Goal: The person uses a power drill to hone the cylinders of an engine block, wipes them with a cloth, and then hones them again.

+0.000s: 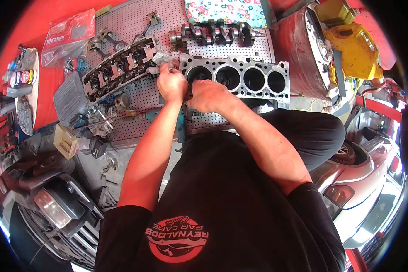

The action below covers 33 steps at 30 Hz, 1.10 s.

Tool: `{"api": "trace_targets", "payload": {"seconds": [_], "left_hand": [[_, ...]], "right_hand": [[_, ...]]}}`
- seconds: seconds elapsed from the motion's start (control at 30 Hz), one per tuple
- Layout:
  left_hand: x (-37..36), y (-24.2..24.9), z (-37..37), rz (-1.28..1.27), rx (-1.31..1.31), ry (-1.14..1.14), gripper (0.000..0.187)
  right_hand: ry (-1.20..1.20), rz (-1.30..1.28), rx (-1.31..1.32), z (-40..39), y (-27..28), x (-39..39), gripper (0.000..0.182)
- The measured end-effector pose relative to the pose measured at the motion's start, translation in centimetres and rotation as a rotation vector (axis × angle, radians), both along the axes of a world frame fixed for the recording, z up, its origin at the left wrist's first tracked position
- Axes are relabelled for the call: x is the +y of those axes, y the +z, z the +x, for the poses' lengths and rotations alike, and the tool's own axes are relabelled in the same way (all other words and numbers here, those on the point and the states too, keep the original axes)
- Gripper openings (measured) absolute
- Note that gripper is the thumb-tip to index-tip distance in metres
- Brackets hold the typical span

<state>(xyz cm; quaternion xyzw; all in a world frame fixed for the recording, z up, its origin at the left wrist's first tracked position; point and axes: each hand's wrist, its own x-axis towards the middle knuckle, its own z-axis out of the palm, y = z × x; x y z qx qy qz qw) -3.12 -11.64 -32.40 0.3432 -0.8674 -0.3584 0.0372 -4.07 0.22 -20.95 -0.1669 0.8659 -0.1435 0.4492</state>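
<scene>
My left hand (172,85) is closed between the cylinder head and the engine block, its fingers hidden from above. Just beyond its fingertips lies a crumpled, clear-looking wrap (162,58). Close beside it, my right hand (207,96) is curled with the fingers turned down at the block's left end, overlapping the edge of the first bore. I cannot tell what either hand holds. The grey engine block (240,69) lies with its row of open cylinder bores facing up. To the left, the dark, oily cylinder head (120,68) rests at a slant.
A crankshaft (217,34) lies behind the block on the perforated bench top (122,22). Pistons with rods (97,44) and a plastic bag (70,34) are at the back left. A teal power tool (180,124) sits near my left forearm. A yellow jug (356,51) stands at right.
</scene>
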Motion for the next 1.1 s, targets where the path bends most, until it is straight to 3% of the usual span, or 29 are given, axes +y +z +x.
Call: {"api": "trace_targets", "payload": {"seconds": [0.3, 0.4, 0.47, 0.53, 0.6, 0.7, 0.83, 0.97, 1.1], "left_hand": [[-0.1, 0.0, 0.2, 0.038, 0.0, -0.011, 0.027], [-0.2, -0.7, 0.4, 0.015, 0.079, -0.026, 0.025], [-0.2, -1.0, 0.3, 0.024, 0.072, -0.023, 0.022], [-0.3, -1.2, 0.7, 0.018, 0.09, -0.034, 0.02], [-0.3, -1.4, 0.5, 0.001, 0.153, -0.058, 0.019], [-0.5, -2.1, 0.4, -0.001, 0.115, -0.063, 0.02], [-0.2, -0.7, 0.6, -0.001, 0.083, -0.04, 0.022], [-0.5, -1.9, 0.3, 0.001, 0.075, -0.047, 0.023], [-0.6, -2.2, 0.4, -0.002, 0.088, -0.052, 0.023]], "right_hand": [[-0.002, 0.0, 0.025, 0.0, 1.3, 0.4, 0.041], [-0.198, -0.028, 0.126, 0.5, 2.0, 1.4, 0.049], [-0.305, 0.033, 0.179, 0.6, -0.1, 3.8, 0.056], [-0.233, 0.002, 0.213, 1.0, -3.8, 6.8, 0.057], [-0.427, -0.12, -0.186, -0.7, -3.1, 8.0, 0.047], [-0.456, -0.18, -0.413, -1.5, -0.6, 7.7, 0.044], [-0.499, -0.218, -0.415, -1.3, 0.3, 7.8, 0.033], [-0.843, -0.54, -0.669, -0.8, -1.1, 8.3, 0.014], [-1.242, -1.045, -0.816, 0.0, -5.9, 8.2, 0.005]]}}
